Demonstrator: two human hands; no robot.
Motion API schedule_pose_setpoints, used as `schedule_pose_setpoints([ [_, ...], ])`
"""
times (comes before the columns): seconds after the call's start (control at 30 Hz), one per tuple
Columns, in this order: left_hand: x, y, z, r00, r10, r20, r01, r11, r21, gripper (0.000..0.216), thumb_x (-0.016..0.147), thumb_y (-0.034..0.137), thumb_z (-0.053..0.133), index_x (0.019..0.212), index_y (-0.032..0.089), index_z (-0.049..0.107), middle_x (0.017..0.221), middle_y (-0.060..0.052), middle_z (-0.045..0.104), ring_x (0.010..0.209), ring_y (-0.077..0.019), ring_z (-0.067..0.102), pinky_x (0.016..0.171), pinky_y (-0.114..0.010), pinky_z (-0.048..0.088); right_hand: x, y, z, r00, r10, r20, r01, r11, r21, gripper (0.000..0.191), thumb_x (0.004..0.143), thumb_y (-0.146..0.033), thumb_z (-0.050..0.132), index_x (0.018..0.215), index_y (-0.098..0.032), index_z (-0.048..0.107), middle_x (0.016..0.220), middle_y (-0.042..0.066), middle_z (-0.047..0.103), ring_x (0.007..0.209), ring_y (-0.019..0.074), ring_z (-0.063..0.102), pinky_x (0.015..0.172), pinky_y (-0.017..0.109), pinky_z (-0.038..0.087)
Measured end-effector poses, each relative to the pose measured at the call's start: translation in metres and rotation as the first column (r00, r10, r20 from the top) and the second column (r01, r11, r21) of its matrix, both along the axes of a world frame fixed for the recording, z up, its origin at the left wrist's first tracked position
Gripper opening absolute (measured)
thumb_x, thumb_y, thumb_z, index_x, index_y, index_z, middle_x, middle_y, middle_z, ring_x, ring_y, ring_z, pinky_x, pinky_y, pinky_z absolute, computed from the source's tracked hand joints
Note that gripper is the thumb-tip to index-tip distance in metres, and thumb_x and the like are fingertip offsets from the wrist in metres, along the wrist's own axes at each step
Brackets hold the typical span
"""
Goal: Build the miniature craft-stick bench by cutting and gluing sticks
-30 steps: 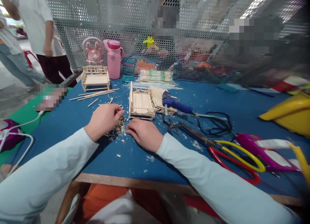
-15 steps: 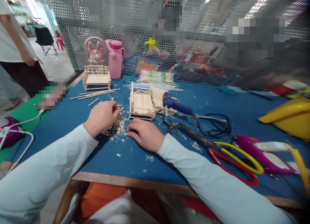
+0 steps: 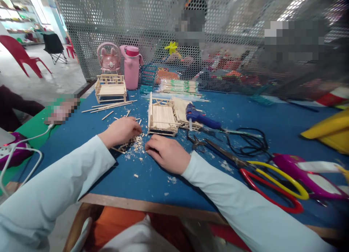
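Observation:
My left hand [image 3: 122,131] hovers low over a pile of small wood scraps [image 3: 137,144], its fingers curled inward and pinched. Whatever may lie in those fingers is hidden. My right hand [image 3: 169,154] rests on the blue table just right of the scraps. A gap shows between its thumb and bent fingers, with nothing seen there. Directly beyond the right hand stands a small stick-built model bed [image 3: 163,117]. A second wooden piece [image 3: 181,108] touches its right side, and a blue glue gun [image 3: 201,118] lies against that piece.
A stick-built bench [image 3: 111,90] stands back left, with loose sticks [image 3: 111,106] before it. Behind are a pink bottle [image 3: 131,72] and packed sticks [image 3: 178,86]. Pliers [image 3: 196,143], red-and-yellow scissors [image 3: 231,157] and a black cord [image 3: 248,144] lie right. Perforated metal mesh [image 3: 152,19] borders the back.
My left hand has shifted slightly right and in over the scraps, its wrist lower. The right hand stays beside the pile. The view has swung a little, and the standing person at left has mostly left it.

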State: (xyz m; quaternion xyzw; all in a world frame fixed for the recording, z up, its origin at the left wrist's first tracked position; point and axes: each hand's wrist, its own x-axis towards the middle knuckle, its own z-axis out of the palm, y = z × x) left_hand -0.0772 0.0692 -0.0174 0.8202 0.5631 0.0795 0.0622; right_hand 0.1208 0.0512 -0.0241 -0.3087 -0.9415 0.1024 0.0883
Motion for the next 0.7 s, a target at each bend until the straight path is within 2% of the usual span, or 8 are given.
schedule_pose_setpoints([
  [0.07, -0.007, 0.000, 0.006, 1.000, 0.017, 0.014, -0.017, 1.000, 0.013, 0.027, 0.081, 0.020, 0.048, 0.095, 0.021, 0.071, 0.092, -0.004, 0.070, 0.084, -0.0173, 0.062, 0.073, -0.025, 0.043, 0.000, 0.000, 0.000, 1.000, 0.002, -0.001, -0.002, 1.000, -0.014, 0.013, 0.088, -0.019, 0.050, 0.088, -0.017, 0.063, 0.087, 0.004, 0.059, 0.079, 0.0147, 0.054, 0.068, 0.025, 0.037],
  [0.13, -0.016, -0.001, 0.012, 0.995, 0.100, 0.003, -0.100, 0.994, 0.034, 0.026, 0.079, 0.019, 0.049, 0.095, 0.019, 0.070, 0.088, -0.005, 0.070, 0.081, -0.0177, 0.062, 0.070, -0.025, 0.042, 0.001, 0.000, 0.000, 1.000, 0.001, 0.002, -0.001, 1.000, -0.028, 0.014, 0.088, -0.020, 0.049, 0.088, -0.017, 0.063, 0.088, 0.005, 0.059, 0.079, 0.0150, 0.054, 0.069, 0.025, 0.037],
  [0.23, -0.021, -0.006, 0.019, 0.985, 0.169, -0.047, -0.171, 0.983, -0.059, 0.022, 0.074, 0.033, 0.060, 0.088, 0.019, 0.070, 0.081, -0.004, 0.070, 0.072, -0.0181, 0.061, 0.062, -0.025, 0.040, 0.002, 0.000, 0.000, 1.000, 0.006, 0.001, -0.005, 0.999, -0.037, 0.014, 0.088, -0.020, 0.049, 0.089, -0.016, 0.063, 0.088, 0.005, 0.059, 0.080, 0.0153, 0.054, 0.070, 0.026, 0.038],
  [0.3, -0.018, -0.008, 0.020, 0.990, 0.133, -0.039, -0.137, 0.979, -0.152, 0.023, 0.071, 0.037, 0.064, 0.083, 0.018, 0.069, 0.076, -0.003, 0.069, 0.068, -0.0171, 0.060, 0.059, -0.024, 0.039, 0.002, 0.001, -0.001, 1.000, 0.012, -0.007, -0.013, 0.999, -0.037, 0.014, 0.088, -0.019, 0.048, 0.089, -0.017, 0.062, 0.088, 0.005, 0.059, 0.079, 0.0151, 0.054, 0.070, 0.026, 0.038],
  [0.37, -0.013, -0.009, 0.017, 0.999, 0.049, 0.017, -0.044, 0.979, -0.200, 0.016, 0.073, 0.030, 0.061, 0.079, 0.018, 0.069, 0.074, -0.002, 0.069, 0.068, -0.0154, 0.060, 0.060, -0.023, 0.039, 0.002, 0.002, -0.001, 1.000, 0.018, -0.018, -0.019, 0.999, -0.037, 0.014, 0.088, -0.019, 0.049, 0.089, -0.017, 0.062, 0.087, 0.005, 0.058, 0.078, 0.0148, 0.054, 0.070, 0.025, 0.038],
  [0.47, -0.012, -0.008, 0.013, 0.998, 0.003, 0.059, 0.005, 0.989, -0.145, 0.018, 0.075, 0.019, 0.052, 0.078, 0.018, 0.070, 0.077, -0.002, 0.071, 0.071, -0.0144, 0.061, 0.065, -0.022, 0.041, 0.003, 0.002, -0.001, 0.999, 0.024, -0.036, -0.025, 0.999, -0.043, 0.012, 0.087, -0.017, 0.050, 0.085, -0.017, 0.061, 0.086, 0.004, 0.058, 0.077, 0.0142, 0.053, 0.070, 0.025, 0.038],
  [0.6, -0.020, -0.006, 0.013, 0.995, 0.099, -0.001, -0.099, 0.995, -0.028, 0.026, 0.075, 0.019, 0.048, 0.086, 0.016, 0.071, 0.083, -0.006, 0.072, 0.074, -0.0177, 0.062, 0.069, -0.026, 0.044, 0.004, 0.000, 0.001, 0.998, 0.043, -0.055, -0.045, 0.998, -0.038, 0.010, 0.082, -0.013, 0.051, 0.077, -0.016, 0.059, 0.081, 0.004, 0.056, 0.074, 0.0138, 0.050, 0.069, 0.025, 0.038],
  [0.7, -0.022, -0.006, 0.016, 0.992, 0.125, 0.015, -0.124, 0.992, -0.015, 0.027, 0.075, 0.019, 0.048, 0.089, 0.016, 0.070, 0.082, -0.006, 0.071, 0.073, -0.0181, 0.062, 0.069, -0.026, 0.045, 0.006, -0.001, 0.002, 0.996, 0.052, -0.068, -0.055, 0.998, -0.044, 0.010, 0.080, -0.012, 0.050, 0.076, -0.016, 0.058, 0.081, 0.004, 0.055, 0.073, 0.0140, 0.050, 0.068, 0.025, 0.038],
])
